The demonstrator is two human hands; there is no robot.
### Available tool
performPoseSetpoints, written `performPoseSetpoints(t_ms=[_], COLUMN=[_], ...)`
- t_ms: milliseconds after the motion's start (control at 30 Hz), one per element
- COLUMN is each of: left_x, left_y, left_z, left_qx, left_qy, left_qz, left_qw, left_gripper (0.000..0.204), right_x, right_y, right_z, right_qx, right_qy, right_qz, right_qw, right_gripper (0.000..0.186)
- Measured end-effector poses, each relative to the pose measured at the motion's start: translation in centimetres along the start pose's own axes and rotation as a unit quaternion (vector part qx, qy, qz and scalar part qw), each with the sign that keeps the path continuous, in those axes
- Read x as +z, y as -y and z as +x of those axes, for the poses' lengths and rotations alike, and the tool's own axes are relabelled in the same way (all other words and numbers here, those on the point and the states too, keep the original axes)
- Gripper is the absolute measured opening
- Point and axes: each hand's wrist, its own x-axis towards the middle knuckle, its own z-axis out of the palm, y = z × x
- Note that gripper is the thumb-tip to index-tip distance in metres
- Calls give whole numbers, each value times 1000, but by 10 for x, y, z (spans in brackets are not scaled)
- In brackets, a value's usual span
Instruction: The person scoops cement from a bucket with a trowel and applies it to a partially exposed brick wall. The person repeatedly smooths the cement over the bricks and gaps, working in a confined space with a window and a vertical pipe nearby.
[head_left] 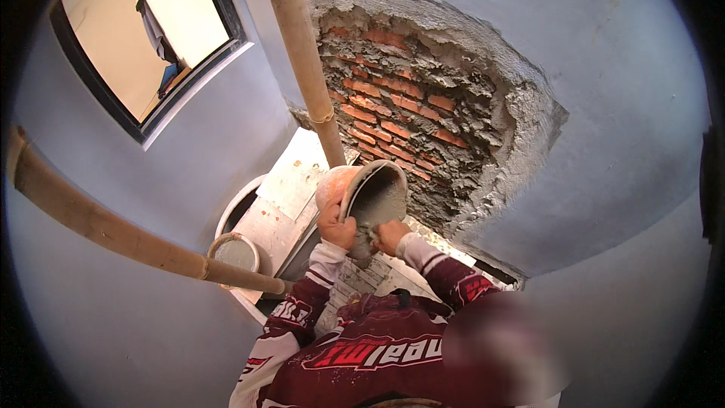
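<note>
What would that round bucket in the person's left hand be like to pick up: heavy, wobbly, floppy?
Perhaps heavy for its size, since grey, mortar-like mix shows inside the bucket. It would likely spill or roll if released, being round and held at a tilt by the left hand. It is probably fairly stiff, as it keeps a rounded shape.

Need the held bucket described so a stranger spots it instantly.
Find the large patch of exposed brick in the bluish wall. At its lower left, under the visible end of a bamboo pole, the left hand grips a bucket. Unlike the upright round container to its left, this bucket is tipped, its grey-coated inside showing.
</note>
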Motion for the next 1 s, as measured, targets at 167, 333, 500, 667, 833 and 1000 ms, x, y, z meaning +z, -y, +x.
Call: performPoseSetpoints(t_ms=[167, 333, 500, 667, 833, 1000], left_x=[-30, -15, -21, -27, -26, -8], left_y=[7, -3, -8, -2, -5, -21], left_z=[-7, -14, -19, -13, -14, -12], left_qx=[-78, 53, -2, -87, -31, 48], left_qy=[-20, -11, -27, -82, -79, -24], left_qz=[4, 30, 36, -34, 13, 26], left_qw=[997, 998, 999, 992, 996, 998], left_gripper=[30, 29, 33, 17, 5, 11], right_x=[-31, -11, 29, 15, -25, 12], right_y=[-7, -21, -4, -1, -15, -30], right_z=[-21, 3, -16, -28, -20, 10], right_qx=[30, 114, 87, -21, 82, 54], right_qy=[-85, -58, 123, -131, -154, 13], right_qz=[-104, -76, 433, -53, -81, 28], right_qw=[990, 989, 889, 990, 981, 998], right_gripper=[24, 28, 29, 25, 22, 32])
